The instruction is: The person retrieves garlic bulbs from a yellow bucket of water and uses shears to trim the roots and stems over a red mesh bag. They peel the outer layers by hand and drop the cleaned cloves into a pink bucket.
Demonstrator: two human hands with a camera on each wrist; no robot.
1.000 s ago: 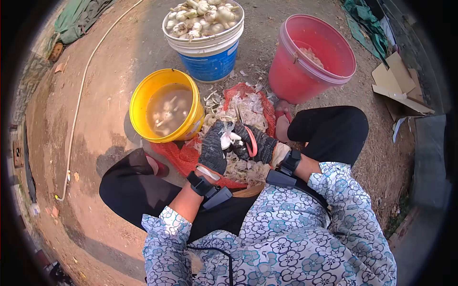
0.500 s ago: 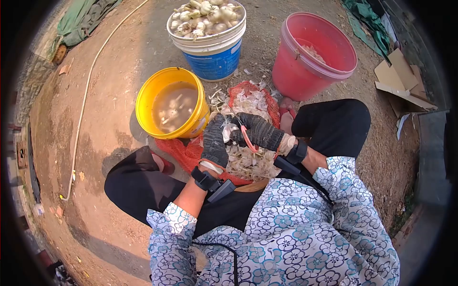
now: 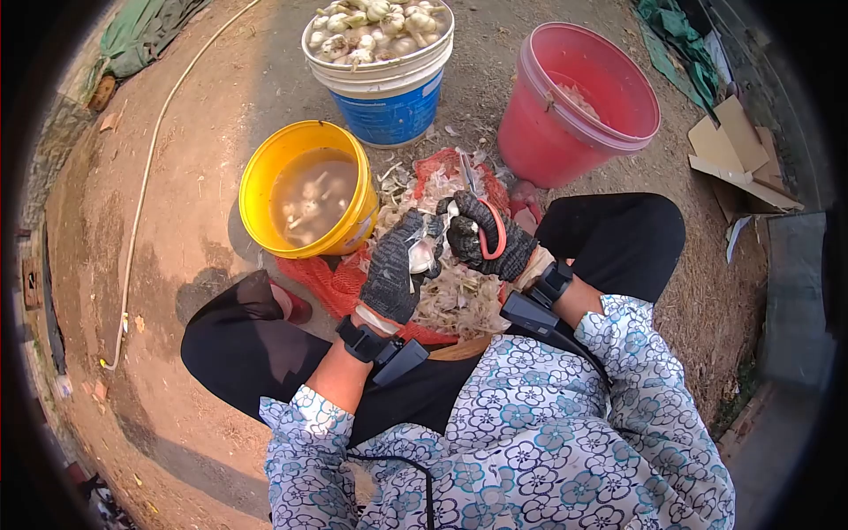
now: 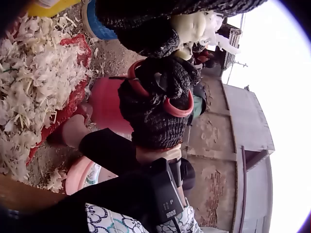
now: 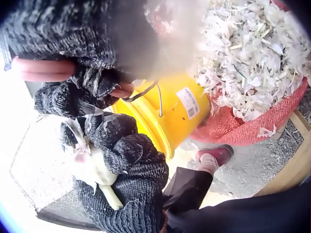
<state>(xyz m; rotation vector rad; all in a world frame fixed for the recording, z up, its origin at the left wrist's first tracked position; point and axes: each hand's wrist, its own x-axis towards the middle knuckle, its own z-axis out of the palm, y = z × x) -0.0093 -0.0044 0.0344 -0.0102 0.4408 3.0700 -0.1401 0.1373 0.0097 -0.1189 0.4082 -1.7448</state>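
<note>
Both hands wear dark knit gloves and work close together over a heap of garlic skins (image 3: 455, 305). My left hand (image 3: 395, 269) grips a garlic bulb (image 3: 421, 256), whose pale cloves and stem show in the right wrist view (image 5: 95, 170). Just to its right, my right hand (image 3: 484, 237) holds scissors with red-pink handles (image 3: 500, 231). Their metal blades (image 3: 467, 173) point away from the body, past the fingers. In the left wrist view the scissor handles (image 4: 178, 111) loop around the right hand's curled fingers.
A yellow bucket (image 3: 252, 199) with garlic in cloudy water stands left of the hands. Behind it is a blue-and-white bucket (image 3: 384, 115) heaped with garlic bulbs. A pink bucket (image 3: 548, 132) stands back right. Red mesh (image 3: 322, 287) lies under the skins; a cardboard box (image 3: 738, 150) sits far right.
The right hand has drawn slightly away from the left, and the scissor blades have swung from pointing toward the bulb to pointing outward. The left hand keeps hold of the garlic bulb.
</note>
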